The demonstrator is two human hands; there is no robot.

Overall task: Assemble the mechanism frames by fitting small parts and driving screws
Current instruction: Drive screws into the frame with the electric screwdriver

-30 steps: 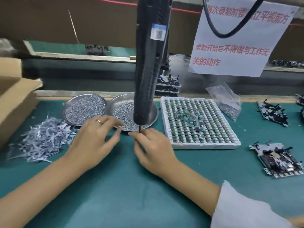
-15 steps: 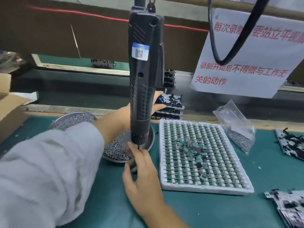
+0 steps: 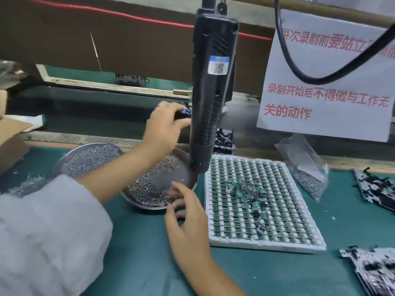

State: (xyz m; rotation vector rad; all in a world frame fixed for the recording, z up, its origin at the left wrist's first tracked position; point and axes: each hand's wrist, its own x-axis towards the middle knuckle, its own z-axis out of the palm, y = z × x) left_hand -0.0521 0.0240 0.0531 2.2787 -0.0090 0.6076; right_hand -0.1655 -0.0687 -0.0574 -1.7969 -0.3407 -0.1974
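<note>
Landmark: black electric screwdriver (image 3: 210, 103), hung upright from above over the green bench mat (image 3: 277, 272), tip hidden behind the near dish rim.
Left hand (image 3: 164, 127): reached past the left side of the screwdriver, raised above the bench, fingers curled and pinching a dark mechanism frame (image 3: 182, 114) with a blue spot; frame mostly hidden behind the screwdriver body.
Right hand (image 3: 188, 218): low and in front of the screwdriver tip, fingers loosely spread and relaxed, fingertips at the front edge of the near dish; whether anything was held, cannot tell.
Near dish (image 3: 188, 184): round metal dish directly under the screwdriver, scattered with small dark screws (image 3: 147, 189).
Far dish (image 3: 64, 161): second metal dish left of the screwdriver, heaped with silver screws, partly covered by the left forearm.
Parts tray (image 3: 263, 242): white grid tray just right of the screwdriver tip, cells filled with small green parts, a loose pile of green parts (image 3: 245, 193) on top.
Stacked frames (image 3: 224, 139): dark pile just behind the screwdriver, right of its lower body.
Other frames (image 3: 376, 189): black-and-white assemblies well right of the screwdriver, at the bench's right edge.
Plastic bag (image 3: 305, 167): clear, right of the tray, screws at its bottom.
Paper sign (image 3: 327, 82): white with red characters, hung right of the screwdriver.
</note>
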